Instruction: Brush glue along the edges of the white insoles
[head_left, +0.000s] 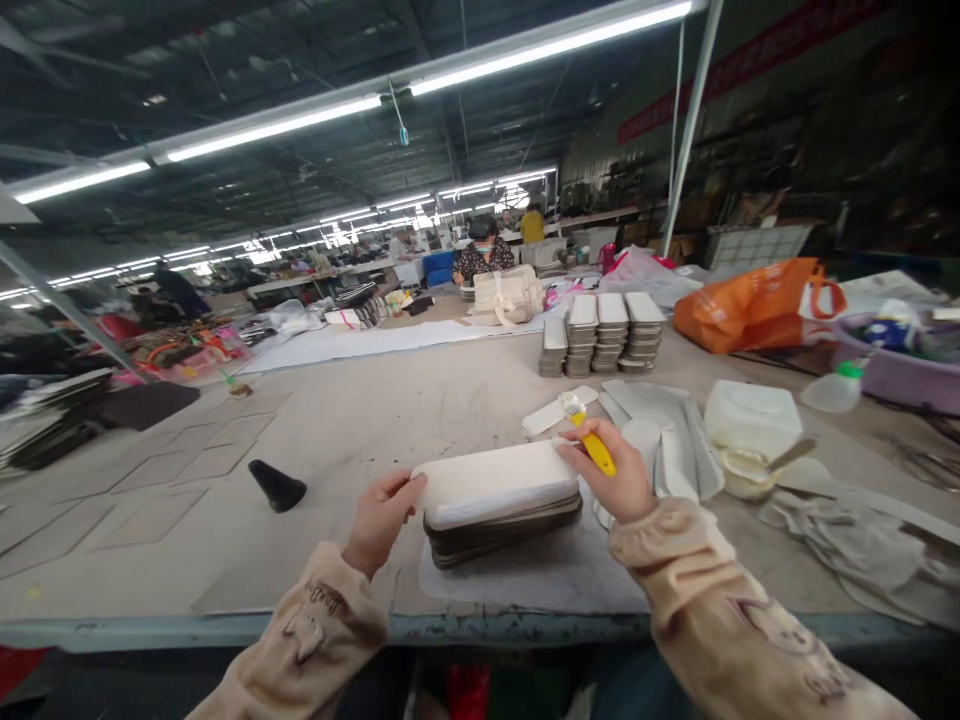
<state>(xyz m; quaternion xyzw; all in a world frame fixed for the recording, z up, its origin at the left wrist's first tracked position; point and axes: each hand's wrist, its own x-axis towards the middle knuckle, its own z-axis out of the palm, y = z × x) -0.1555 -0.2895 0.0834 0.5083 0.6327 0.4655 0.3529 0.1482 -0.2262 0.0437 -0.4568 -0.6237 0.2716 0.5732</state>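
The white panel [495, 478] tops its stack [506, 535] between the left hand [384, 515], pinching one end, and the right hand [616, 475], gripping a yellow-handled brush [598, 454] while touching the other; keeping both ends level should prevent skewing.

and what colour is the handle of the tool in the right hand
The handle is yellow; the head view shows it best.

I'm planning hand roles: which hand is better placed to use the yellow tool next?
Probably the right hand: it holds the yellow tool, while the left hand, toolless, touches the stack.
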